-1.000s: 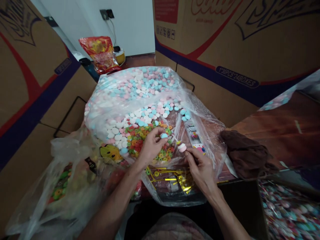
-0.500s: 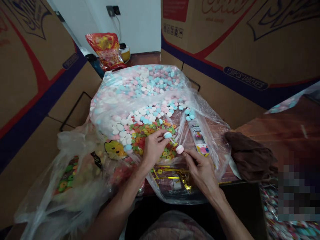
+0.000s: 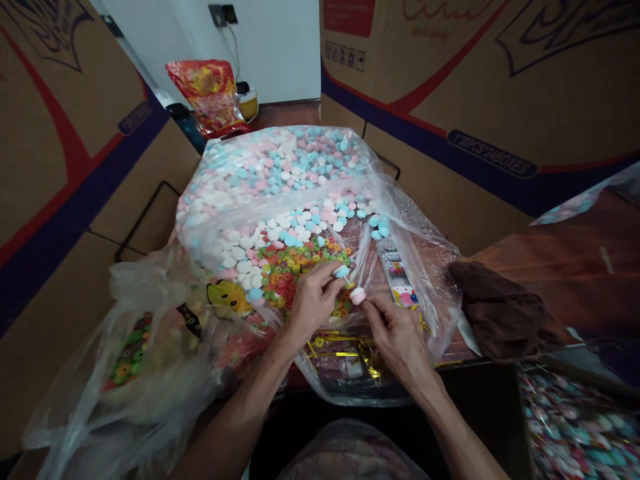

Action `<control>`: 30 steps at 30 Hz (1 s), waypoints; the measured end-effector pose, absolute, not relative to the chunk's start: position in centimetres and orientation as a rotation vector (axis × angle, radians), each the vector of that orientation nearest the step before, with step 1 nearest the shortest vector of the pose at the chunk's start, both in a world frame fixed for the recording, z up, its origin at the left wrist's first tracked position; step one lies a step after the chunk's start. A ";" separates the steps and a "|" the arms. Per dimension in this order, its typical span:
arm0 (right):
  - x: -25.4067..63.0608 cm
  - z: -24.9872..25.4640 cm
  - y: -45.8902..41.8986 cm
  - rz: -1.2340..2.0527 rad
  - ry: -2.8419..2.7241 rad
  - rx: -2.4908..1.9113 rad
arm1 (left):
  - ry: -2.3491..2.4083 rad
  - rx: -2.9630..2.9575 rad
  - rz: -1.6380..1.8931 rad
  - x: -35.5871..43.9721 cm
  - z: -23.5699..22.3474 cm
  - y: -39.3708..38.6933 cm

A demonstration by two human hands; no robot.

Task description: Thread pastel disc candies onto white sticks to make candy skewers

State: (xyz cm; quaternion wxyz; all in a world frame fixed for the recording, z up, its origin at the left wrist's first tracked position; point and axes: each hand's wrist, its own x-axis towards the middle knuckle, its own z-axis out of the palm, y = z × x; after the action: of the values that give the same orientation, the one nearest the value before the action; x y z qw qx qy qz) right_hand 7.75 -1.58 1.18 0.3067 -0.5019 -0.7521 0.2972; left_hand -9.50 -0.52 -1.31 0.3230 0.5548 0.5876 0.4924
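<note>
My left hand [image 3: 316, 297] pinches a blue-and-white candy [image 3: 341, 271] between thumb and fingers, above a heap of colourful ring candies [image 3: 286, 267]. A short pale stick seems to run down from that candy. Just to the right, my right hand [image 3: 400, 333] is closed at the lower edge of a pink-and-white candy [image 3: 358, 295]; whatever lies inside its fingertips is hidden. The two candies are close together but apart. Behind them, pink, blue and white round candies [image 3: 300, 163] fill a large clear plastic bag [image 3: 250, 210]. Gold twist ties [image 3: 335, 354] lie below my hands.
Large cardboard boxes stand at the left [image 3: 100, 140] and right [image 3: 450, 87]. A red candy bag [image 3: 213, 97] is at the back. A brown cloth [image 3: 500, 313] lies on the right, above wrapped candies [image 3: 580, 420]. Crumpled plastic [image 3: 145, 407] covers the lower left.
Both candies are still held. My left hand has moved slightly to the right, bringing the blue-and-white candy a little closer to the pink-and-white one. The view has shifted slightly.
</note>
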 end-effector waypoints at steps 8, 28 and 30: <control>6.6 0.5 -1.8 0.830 -1.926 -1.325 | 1.599 1.377 1.402 -9.1 -1.3 -1.0; 7.8 -0.4 0.0 0.886 -1.755 -1.463 | 1.863 1.574 1.085 -8.6 0.9 0.3; 8.6 -0.6 -0.1 0.873 -1.738 -1.503 | 2.005 1.749 0.945 -9.0 1.1 1.4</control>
State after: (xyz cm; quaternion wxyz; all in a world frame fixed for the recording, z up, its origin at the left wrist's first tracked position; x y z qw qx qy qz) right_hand 8.59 -0.08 -0.56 0.3351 -0.5762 -0.6661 0.3346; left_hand -8.98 1.38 1.11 0.1583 0.6117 0.7011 0.3306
